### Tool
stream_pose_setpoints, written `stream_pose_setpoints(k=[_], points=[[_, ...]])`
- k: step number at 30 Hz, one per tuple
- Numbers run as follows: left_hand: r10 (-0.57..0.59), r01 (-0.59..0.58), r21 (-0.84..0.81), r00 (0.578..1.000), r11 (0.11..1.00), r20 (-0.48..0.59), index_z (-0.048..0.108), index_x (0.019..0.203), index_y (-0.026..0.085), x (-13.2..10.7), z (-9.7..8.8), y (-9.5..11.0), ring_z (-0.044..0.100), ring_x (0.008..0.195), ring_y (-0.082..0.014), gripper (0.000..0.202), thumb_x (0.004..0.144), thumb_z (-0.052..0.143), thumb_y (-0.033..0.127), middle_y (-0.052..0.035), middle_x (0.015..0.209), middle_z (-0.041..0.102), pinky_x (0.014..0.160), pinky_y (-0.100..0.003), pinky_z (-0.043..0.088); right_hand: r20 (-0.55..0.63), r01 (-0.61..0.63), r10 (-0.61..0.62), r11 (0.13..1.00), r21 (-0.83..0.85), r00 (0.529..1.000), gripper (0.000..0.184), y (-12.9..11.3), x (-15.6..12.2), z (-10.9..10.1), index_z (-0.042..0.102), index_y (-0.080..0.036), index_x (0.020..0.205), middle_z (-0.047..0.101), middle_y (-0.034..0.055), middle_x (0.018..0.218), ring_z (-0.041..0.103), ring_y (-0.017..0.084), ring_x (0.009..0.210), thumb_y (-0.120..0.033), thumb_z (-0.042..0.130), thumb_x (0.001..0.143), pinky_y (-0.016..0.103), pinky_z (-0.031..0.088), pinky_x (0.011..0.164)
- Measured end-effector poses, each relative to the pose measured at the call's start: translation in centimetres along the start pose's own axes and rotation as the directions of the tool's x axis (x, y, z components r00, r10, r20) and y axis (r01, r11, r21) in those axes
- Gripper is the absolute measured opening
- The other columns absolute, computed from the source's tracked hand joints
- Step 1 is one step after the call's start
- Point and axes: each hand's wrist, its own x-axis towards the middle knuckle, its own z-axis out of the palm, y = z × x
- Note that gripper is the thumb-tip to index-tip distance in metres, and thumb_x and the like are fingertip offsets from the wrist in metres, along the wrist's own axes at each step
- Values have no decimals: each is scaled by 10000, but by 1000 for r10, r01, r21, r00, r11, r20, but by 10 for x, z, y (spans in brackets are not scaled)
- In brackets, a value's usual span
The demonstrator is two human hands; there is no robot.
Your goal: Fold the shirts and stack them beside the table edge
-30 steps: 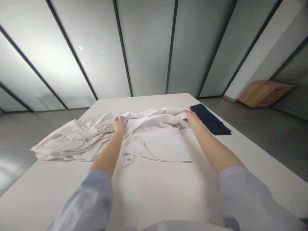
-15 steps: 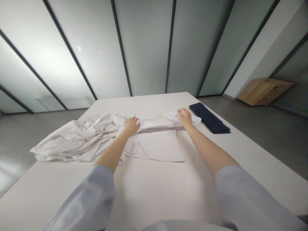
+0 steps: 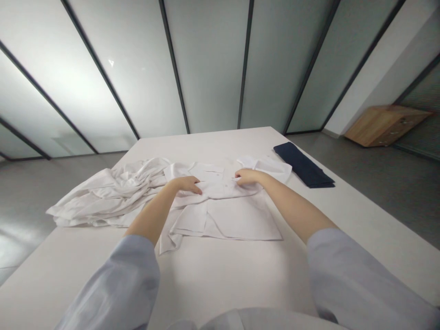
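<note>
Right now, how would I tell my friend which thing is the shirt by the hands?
Find the big white table; on it, the left hand and right hand touch the shirt. It lies between a crumpled white heap on the left and dark blue folded cloth on the right. Unlike them, it's mostly spread out, with small buttons showing.

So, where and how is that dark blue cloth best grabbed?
I'd take the dark blue cloth by its near short edge, coming from the near side with the right hand, the closer one, which is on the white shirt. The cloth lies flat with that edge facing this way and stacked layers showing, so a grip across them all would probably keep the folds together.
</note>
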Motion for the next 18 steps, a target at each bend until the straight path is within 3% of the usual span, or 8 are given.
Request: stream_pose_setpoints(k=[3, 5, 7, 8, 11, 13, 15, 18], points=[[-19, 60, 140, 959, 988, -281, 609, 1225, 160, -3, 2, 10, 578, 1156, -260, 443, 819, 548, 328, -110, 1243, 649, 974, -332, 413, -378, 6, -48, 994, -112, 924, 277, -8, -8, -3, 679, -163, 1054, 706, 126, 1037, 608, 261, 981, -190, 529, 823, 338, 410, 863], [-5, 140, 198, 828, 970, -561, 646, 1128, 167, -7, 7, 17, 571, 1132, -279, 337, 854, 470, 254, -128, 1140, 669, 979, -394, 397, -620, 3, -108, 986, -168, 777, 274, -10, -16, 1, 672, -141, 1048, 684, 153, 1051, 556, 290, 1051, -169, 500, 836, 399, 357, 948], [87, 128, 255, 721, 959, -688, 676, 1009, 175, -14, 14, 19, 556, 1119, -296, 267, 850, 481, 267, -137, 1084, 666, 974, -421, 387, -688, 56, -189, 976, -211, 701, 244, -8, -24, 7, 682, -136, 996, 667, 158, 1054, 521, 298, 1082, -165, 523, 813, 415, 326, 980], [150, 77, 290, 716, 954, -682, 684, 957, 178, -17, 16, 19, 552, 1114, -299, 245, 842, 511, 308, -136, 1070, 666, 976, -422, 382, -667, 106, -238, 967, -233, 706, 220, -6, -28, 11, 689, -140, 959, 664, 154, 1043, 518, 296, 1080, -178, 545, 798, 406, 327, 977], [237, -87, 305, 834, 948, -498, 693, 830, 182, -23, 22, 16, 603, 1010, -276, 365, 865, 496, 488, -112, 948, 696, 954, -395, 396, -482, 253, -337, 939, -232, 809, 182, 0, -37, 21, 703, -164, 856, 680, 123, 954, 564, 262, 997, -284, 572, 821, 359, 355, 933], [131, -53, 206, 912, 977, -389, 689, 797, 187, -21, 22, 15, 641, 922, -247, 528, 935, 329, 547, -97, 868, 710, 891, -362, 426, -360, 245, -285, 957, -153, 888, 289, 3, -39, 24, 701, -176, 824, 699, 101, 889, 603, 228, 896, -351, 485, 904, 322, 384, 867], [-18, 59, 107, 935, 992, -355, 689, 856, 185, -15, 19, 16, 658, 922, -236, 628, 973, 181, 534, -99, 903, 722, 842, -336, 442, -322, 138, -147, 989, -53, 935, 366, 4, -36, 23, 699, -183, 895, 717, 88, 895, 626, 206, 846, -347, 379, 964, 286, 401, 795], [-179, 209, 56, 927, 976, -329, 664, 1054, 151, 0, 15, 21, 641, 1049, -267, 658, 966, 163, 569, -147, 1105, 699, 872, -353, 447, -370, -80, 92, 996, 46, 925, 349, 3, -26, 18, 617, -171, 1201, 725, 99, 1005, 649, 206, 898, -302, 425, 940, 260, 416, 755]])
